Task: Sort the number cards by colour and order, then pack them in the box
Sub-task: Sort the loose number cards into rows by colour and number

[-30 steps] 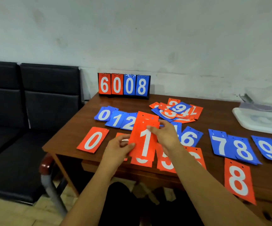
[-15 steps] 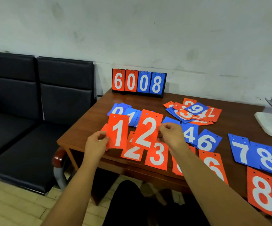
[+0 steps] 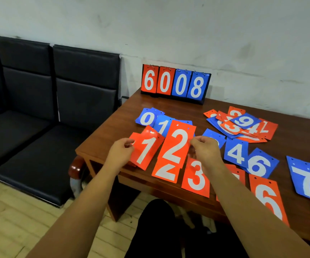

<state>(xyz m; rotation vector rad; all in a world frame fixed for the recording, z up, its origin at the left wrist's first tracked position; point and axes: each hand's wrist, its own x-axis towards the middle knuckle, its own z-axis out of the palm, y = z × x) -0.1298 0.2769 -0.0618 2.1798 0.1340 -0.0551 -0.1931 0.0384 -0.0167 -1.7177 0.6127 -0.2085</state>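
1. Stack that both hands held 1 s ago is now split: left hand (image 3: 120, 155) pinches red 1 card (image 3: 145, 149), right hand (image 3: 204, 151) pinches red 2 card (image 3: 176, 144)
2. Both cards are above the tabletop (image 3: 113, 131) front edge, over the laid second red 2 (image 3: 166, 172) and red 3 (image 3: 196, 178)
3. Judgement: red ordering mid-way, mixed pile (image 3: 243, 121) still unsorted, packing not started

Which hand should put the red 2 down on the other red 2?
Right. The right hand pinches the raised red 2, which looks right over the lying red 2. The left hand is busy holding the red 1.
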